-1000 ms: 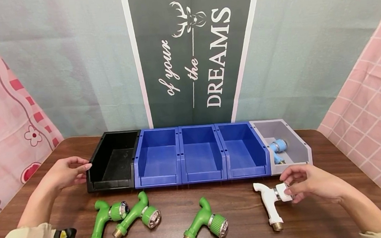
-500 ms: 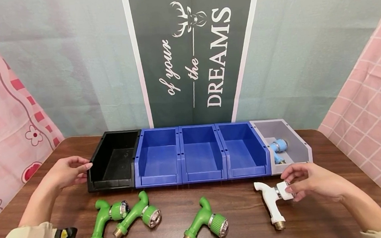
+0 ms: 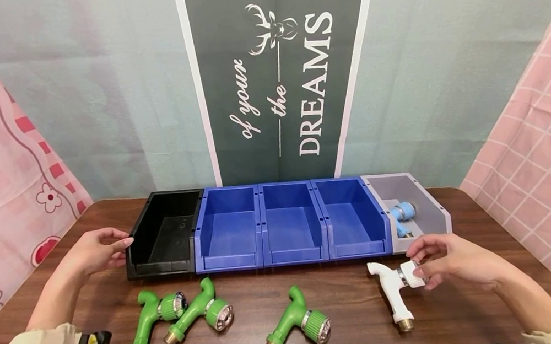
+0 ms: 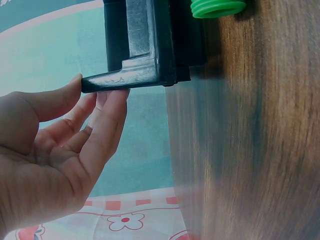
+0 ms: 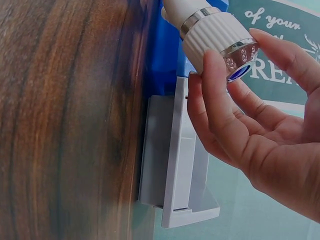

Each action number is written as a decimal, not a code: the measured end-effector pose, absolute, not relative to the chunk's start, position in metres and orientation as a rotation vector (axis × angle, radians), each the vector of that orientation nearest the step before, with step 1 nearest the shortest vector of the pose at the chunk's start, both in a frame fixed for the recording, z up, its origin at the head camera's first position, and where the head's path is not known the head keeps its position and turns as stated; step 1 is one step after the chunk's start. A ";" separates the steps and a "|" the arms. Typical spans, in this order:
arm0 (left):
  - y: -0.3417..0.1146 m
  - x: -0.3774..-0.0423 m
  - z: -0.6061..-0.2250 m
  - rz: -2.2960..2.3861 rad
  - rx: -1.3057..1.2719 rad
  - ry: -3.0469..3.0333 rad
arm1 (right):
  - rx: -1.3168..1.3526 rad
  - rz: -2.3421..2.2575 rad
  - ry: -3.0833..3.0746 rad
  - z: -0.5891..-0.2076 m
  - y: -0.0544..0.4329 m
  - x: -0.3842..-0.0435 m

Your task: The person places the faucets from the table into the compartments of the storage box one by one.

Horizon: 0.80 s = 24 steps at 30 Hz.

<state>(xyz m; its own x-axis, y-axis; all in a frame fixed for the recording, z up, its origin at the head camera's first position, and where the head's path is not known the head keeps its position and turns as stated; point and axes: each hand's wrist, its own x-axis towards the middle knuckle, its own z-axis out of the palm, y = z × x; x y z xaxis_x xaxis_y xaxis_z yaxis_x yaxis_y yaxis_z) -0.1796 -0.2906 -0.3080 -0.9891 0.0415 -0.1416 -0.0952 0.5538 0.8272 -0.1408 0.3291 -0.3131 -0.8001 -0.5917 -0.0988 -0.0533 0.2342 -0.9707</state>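
Three green taps point(image 3: 290, 315) with brass ends lie nearest on the wood-grain table point(image 3: 354, 314). The right hand point(image 3: 446, 263) pinches the white tap point(image 3: 393, 288) before the grey bin point(image 3: 430, 223); only the right wrist view shows its chrome cap point(image 5: 241, 56)'s blue centre. The left hand point(image 3: 95, 251) pinches the black plastic bin point(image 3: 167, 267)'s edge. The grey bin holds a blue tap point(image 3: 402, 212).

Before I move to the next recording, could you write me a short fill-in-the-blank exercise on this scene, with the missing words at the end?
1. The right hand pinches the knob of a ____ tap.
2. The left hand touches the ____ bin.
3. The row includes ____ blue bins.
4. The blue tap lies inside the ____ bin.

Missing words: white; black; three; grey.
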 end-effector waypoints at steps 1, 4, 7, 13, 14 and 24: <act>-0.291 -0.180 -0.308 1.421 -0.045 2.641 | -0.591 -1.593 2.065 -0.313 0.329 -0.141; -0.291 -0.179 -0.309 1.421 -0.039 2.648 | -0.587 -1.586 2.075 -0.312 0.330 -0.141; -0.290 -0.179 -0.309 1.418 -0.038 2.655 | -0.582 -1.575 2.092 -0.310 0.330 -0.142; -0.290 -0.179 -0.309 1.419 -0.042 2.648 | -0.557 -1.588 2.071 -0.302 0.329 -0.144; -0.290 -0.179 -0.308 1.420 -0.043 2.645 | -0.558 -1.594 2.066 -0.301 0.329 -0.145; -0.290 -0.179 -0.308 1.438 -0.038 2.635 | -0.610 -1.615 2.062 -0.287 0.324 -0.157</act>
<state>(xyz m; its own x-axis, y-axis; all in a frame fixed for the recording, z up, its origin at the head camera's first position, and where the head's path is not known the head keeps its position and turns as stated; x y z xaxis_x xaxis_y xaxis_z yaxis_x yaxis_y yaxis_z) -0.1791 -0.2899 -0.3077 -0.9899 0.0445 -0.1344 -0.0890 0.5430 0.8350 -0.1568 0.3240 -0.2872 -0.8015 -0.5931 -0.0766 -0.0677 0.2172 -0.9738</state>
